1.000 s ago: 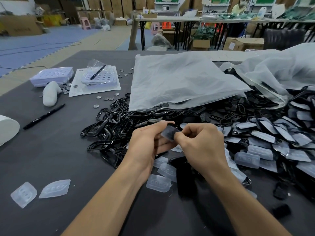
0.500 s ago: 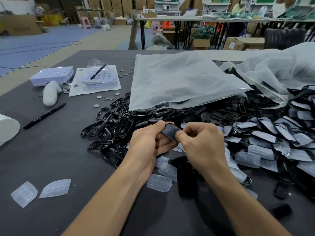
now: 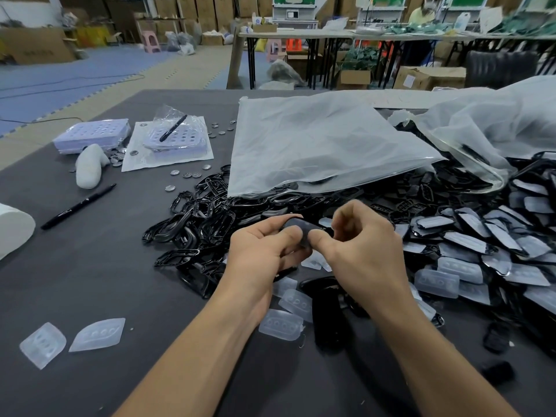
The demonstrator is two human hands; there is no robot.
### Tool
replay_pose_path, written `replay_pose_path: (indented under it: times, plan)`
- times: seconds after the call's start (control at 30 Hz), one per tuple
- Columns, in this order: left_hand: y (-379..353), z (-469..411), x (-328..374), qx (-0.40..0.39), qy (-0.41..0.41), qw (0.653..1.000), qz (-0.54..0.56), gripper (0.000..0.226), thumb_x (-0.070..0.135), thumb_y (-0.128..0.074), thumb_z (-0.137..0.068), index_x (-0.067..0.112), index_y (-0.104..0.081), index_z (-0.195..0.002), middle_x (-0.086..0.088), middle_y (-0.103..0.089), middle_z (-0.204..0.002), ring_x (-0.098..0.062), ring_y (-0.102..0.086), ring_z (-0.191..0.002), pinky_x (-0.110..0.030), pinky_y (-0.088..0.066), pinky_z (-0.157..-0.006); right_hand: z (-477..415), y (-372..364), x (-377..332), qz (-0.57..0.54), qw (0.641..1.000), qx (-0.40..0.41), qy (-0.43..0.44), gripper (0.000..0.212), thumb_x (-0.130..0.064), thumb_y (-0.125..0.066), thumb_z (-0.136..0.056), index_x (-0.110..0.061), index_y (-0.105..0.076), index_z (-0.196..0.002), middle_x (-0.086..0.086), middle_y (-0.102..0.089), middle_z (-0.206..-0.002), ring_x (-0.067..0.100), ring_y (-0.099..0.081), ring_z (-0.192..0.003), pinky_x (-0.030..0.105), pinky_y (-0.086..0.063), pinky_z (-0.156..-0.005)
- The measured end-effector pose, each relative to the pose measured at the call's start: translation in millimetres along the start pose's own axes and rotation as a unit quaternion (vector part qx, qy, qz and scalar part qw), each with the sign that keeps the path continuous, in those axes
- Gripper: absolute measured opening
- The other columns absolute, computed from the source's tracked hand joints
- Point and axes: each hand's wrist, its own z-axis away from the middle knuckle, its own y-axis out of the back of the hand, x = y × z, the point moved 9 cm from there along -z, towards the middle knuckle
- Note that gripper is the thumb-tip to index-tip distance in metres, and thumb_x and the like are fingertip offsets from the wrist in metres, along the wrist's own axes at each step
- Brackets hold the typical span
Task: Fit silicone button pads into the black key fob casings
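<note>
Head view: at frame centre, the left hand (image 3: pixel 261 254) and the right hand (image 3: pixel 365 254) both pinch one black plastic key fob casing (image 3: pixel 301 226), thumbs pressed on its greyish face, above the dark grey surface (image 3: pixel 90 281). Translucent silicone button pads (image 3: pixel 281 326) lie just below the hands. Loose black plastic frames (image 3: pixel 207 218) are heaped at centre left.

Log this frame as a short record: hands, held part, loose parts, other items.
left hand: pinches black casing
right hand: pinches same casing, opposite side
pad seating: cannot tell
silicone pads: two loose on table, near left; more beneath the hands
black frames: piled left of hands, partly under plastic bag
pen: left, on table
</note>
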Motion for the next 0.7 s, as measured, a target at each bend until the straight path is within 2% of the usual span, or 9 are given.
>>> replay_pose_path:
  times: [0.07,0.13,0.23,0.37,0.5,0.6,0.7]
  plan:
    - [0,0,-1,-0.002,0.004,1.000,0.014,0.019,-0.003,-0.068,-0.094,0.008,-0.082,-0.089,-0.032,-0.074,-0.102,-0.028,-0.075,-0.081,-0.026,-0.061,-0.069,0,-7,3,-0.049,0.998,-0.035,-0.016,0.019,-0.032,-0.080,-0.081,-0.029,-0.061,-0.083,-0.012,-0.068,-0.066,0.005,-0.058,-0.054,0.022,-0.045,-0.055]
    - [0,0,0,-0.006,0.004,1.000,0.008,0.015,-0.001,-0.070,-0.093,0.008,-0.082,-0.091,-0.028,-0.076,-0.098,-0.026,-0.076,-0.082,-0.026,-0.061,-0.069,-1,-13,5,-0.083,0.994,-0.061,-0.025,0.012,-0.025,-0.076,-0.086,-0.029,-0.065,-0.082,-0.005,-0.072,-0.065,0.011,-0.063,-0.053,0.028,-0.047,-0.055]
    - [2,-1,2,-0.012,0.006,1.000,-0.014,0.013,0.001,-0.073,-0.090,0.008,-0.081,-0.097,-0.024,-0.078,-0.097,-0.028,-0.075,-0.083,-0.028,-0.062,-0.068,-2,-15,6,-0.126,0.989,-0.071,-0.029,0.016,-0.018,-0.074,-0.089,-0.027,-0.069,-0.077,0.000,-0.072,-0.063,0.012,-0.063,-0.048,0.020,-0.044,-0.048]
    - [7,-4,5,-0.004,0.010,1.000,-0.017,0.016,-0.003,-0.070,-0.091,0.006,-0.082,-0.096,-0.026,-0.069,-0.097,-0.035,-0.058,-0.087,-0.034,-0.064,-0.074,-3,-14,8,-0.138,0.988,-0.067,-0.033,0.021,-0.015,-0.072,-0.092,-0.027,-0.072,-0.075,0.001,-0.070,-0.059,0.012,-0.060,-0.045,0.017,-0.042,-0.043]
    - [5,-2,11,-0.008,-0.024,0.998,-0.051,0.016,-0.004,-0.067,-0.094,0.006,-0.078,-0.101,-0.017,-0.079,-0.095,-0.029,-0.078,-0.087,-0.028,-0.063,-0.068,-3,-14,7,-0.144,0.987,-0.068,-0.025,0.018,-0.021,-0.070,-0.093,-0.028,-0.072,-0.077,0.001,-0.070,-0.061,0.013,-0.063,-0.049,0.021,-0.045,-0.046]
    - [4,-1,14,-0.005,-0.043,0.996,-0.083,0.017,-0.001,-0.068,-0.095,0.009,-0.079,-0.101,-0.013,-0.081,-0.092,-0.025,-0.079,-0.086,-0.027,-0.062,-0.068,-2,-17,6,-0.148,0.986,-0.078,-0.022,0.011,-0.029,-0.071,-0.089,-0.028,-0.073,-0.079,0.001,-0.070,-0.062,0.015,-0.066,-0.052,0.035,-0.054,-0.053]
    - [4,0,15,0.000,-0.054,0.994,-0.098,0.015,0.001,-0.069,-0.094,0.010,-0.080,-0.099,-0.013,-0.080,-0.089,-0.024,-0.078,-0.081,-0.030,-0.064,-0.069,-1,-20,7,-0.149,0.985,-0.083,-0.023,0.012,-0.021,-0.072,-0.088,-0.027,-0.073,-0.078,0.001,-0.071,-0.064,0.018,-0.068,-0.053,0.037,-0.055,-0.055]
